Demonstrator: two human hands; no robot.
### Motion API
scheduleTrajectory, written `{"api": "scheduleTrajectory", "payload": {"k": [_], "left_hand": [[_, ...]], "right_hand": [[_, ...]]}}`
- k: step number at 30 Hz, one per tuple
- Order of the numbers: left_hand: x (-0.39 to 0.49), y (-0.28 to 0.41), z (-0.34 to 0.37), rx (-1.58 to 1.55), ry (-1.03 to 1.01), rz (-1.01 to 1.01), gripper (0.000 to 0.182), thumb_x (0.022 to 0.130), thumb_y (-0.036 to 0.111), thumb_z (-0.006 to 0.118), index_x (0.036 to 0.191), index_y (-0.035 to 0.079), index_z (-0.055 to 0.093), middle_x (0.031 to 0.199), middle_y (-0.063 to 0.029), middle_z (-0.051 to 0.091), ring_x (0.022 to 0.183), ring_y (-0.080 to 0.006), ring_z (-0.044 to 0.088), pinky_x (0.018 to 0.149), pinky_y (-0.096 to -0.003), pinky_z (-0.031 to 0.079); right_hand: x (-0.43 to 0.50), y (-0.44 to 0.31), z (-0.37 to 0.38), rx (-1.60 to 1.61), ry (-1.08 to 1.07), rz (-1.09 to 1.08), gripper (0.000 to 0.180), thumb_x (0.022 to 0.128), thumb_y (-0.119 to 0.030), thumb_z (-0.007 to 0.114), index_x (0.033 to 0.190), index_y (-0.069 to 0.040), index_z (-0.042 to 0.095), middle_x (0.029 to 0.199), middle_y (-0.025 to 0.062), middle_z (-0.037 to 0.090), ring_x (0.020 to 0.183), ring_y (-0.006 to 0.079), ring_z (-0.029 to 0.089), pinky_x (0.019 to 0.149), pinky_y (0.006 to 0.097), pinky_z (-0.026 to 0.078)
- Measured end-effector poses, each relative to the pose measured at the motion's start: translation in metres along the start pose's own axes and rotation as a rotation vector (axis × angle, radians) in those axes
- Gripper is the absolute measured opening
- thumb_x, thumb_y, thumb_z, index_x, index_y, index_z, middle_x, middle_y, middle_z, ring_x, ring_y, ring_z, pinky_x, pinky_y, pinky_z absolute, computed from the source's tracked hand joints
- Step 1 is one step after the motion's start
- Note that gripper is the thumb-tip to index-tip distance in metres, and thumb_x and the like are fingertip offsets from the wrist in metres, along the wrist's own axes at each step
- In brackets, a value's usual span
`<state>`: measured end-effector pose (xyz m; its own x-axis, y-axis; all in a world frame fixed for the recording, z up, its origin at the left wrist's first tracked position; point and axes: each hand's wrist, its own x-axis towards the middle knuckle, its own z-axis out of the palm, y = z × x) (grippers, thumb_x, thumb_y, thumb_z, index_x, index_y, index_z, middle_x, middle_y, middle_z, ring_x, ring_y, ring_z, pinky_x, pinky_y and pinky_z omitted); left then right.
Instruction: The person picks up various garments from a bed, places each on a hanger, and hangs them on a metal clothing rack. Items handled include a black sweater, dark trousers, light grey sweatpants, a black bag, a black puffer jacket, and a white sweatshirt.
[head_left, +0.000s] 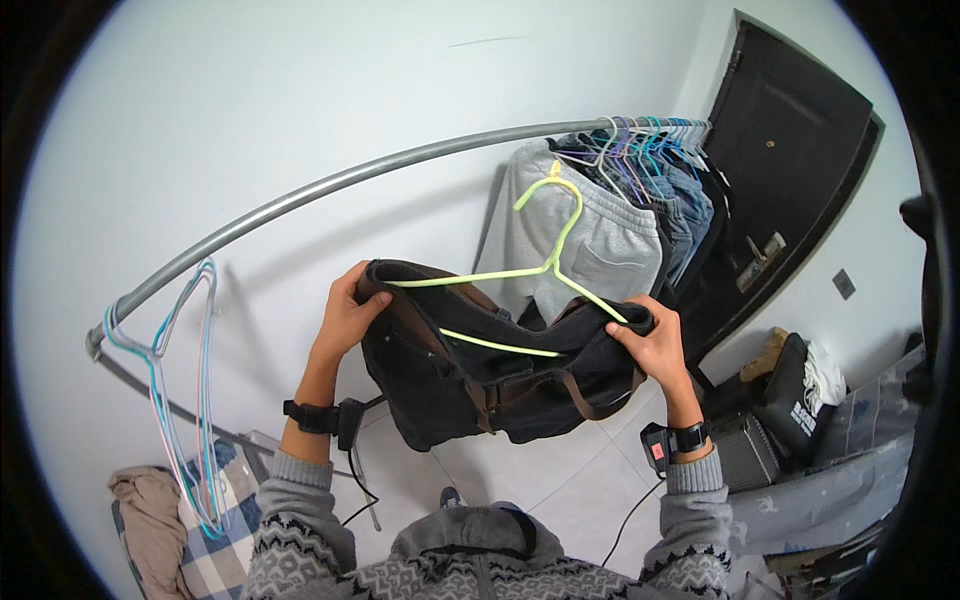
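Observation:
My left hand (350, 309) pinches one top corner of a black cloth item (427, 390) with brown trim and strap-like loops. It is a garment or a bag; I cannot tell which. The opposite top corner is gripped by my right hand (654, 336). A yellow-green clothes hanger (553, 262) sits inside the item's open top, its two arms reaching towards the corners under my hands. Its hook stands up free, in front of grey sweat shorts or trousers (577, 217) hanging behind. Part of the hanger's lower bar shows within the opening.
A metal clothes rail (360, 169) curves across the view, with jeans (686, 202) and other clothes on hangers at its right end. Several bare hangers (161, 352) hang at its left end. A dark door (795, 112) stands right, above a black box (739, 454). Brown cloth (148, 517) lies lower left.

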<state>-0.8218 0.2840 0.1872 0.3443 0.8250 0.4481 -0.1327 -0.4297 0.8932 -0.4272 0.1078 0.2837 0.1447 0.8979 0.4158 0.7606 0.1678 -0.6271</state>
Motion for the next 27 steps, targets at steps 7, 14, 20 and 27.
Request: {"api": "scheduleTrajectory", "payload": {"k": [7, 14, 20, 27], "left_hand": [[0.075, -0.026, 0.023, -0.164, -0.045, 0.074, 0.019, 0.097, 0.013, 0.065, 0.110, 0.000, 0.062, 0.098, -0.0002, 0.065, 0.089, -0.0089, 0.057, 0.081, -0.0257, 0.047], [0.151, -0.044, 0.055, -0.105, 0.012, 0.067, 0.025, 0.097, 0.014, 0.065, 0.115, -0.003, 0.061, 0.099, -0.0033, 0.066, 0.095, -0.0116, 0.059, 0.087, -0.0290, 0.048], [0.209, -0.065, 0.085, 0.142, 0.140, 0.059, 0.032, 0.097, 0.020, 0.067, 0.120, -0.002, 0.060, 0.107, -0.0067, 0.066, 0.101, -0.0176, 0.059, 0.094, -0.0343, 0.046], [0.262, -0.088, 0.104, -0.056, -0.053, -0.013, 0.024, 0.100, 0.020, 0.062, 0.118, 0.005, 0.060, 0.100, -0.0020, 0.057, 0.098, -0.0137, 0.049, 0.094, -0.0301, 0.041]], "right_hand": [[0.027, 0.010, -0.006, -0.074, 0.094, 0.049, 0.026, 0.078, -0.011, 0.082, 0.096, 0.004, 0.070, 0.080, 0.0087, 0.070, 0.075, 0.0119, 0.065, 0.072, 0.0291, 0.052], [0.061, 0.030, -0.016, -0.077, 0.177, 0.077, 0.025, 0.079, -0.010, 0.081, 0.096, 0.004, 0.068, 0.079, 0.0035, 0.068, 0.076, 0.0089, 0.060, 0.070, 0.0280, 0.050], [0.094, 0.058, -0.027, -0.083, 0.248, 0.111, 0.025, 0.079, -0.009, 0.081, 0.097, 0.003, 0.068, 0.079, 0.0053, 0.069, 0.074, 0.0091, 0.061, 0.070, 0.0283, 0.050], [0.131, 0.089, -0.037, -0.067, 0.227, 0.125, 0.032, 0.078, -0.014, 0.082, 0.103, 0.003, 0.070, 0.085, 0.0173, 0.073, 0.079, 0.0247, 0.073, 0.073, 0.0341, 0.053]]}}
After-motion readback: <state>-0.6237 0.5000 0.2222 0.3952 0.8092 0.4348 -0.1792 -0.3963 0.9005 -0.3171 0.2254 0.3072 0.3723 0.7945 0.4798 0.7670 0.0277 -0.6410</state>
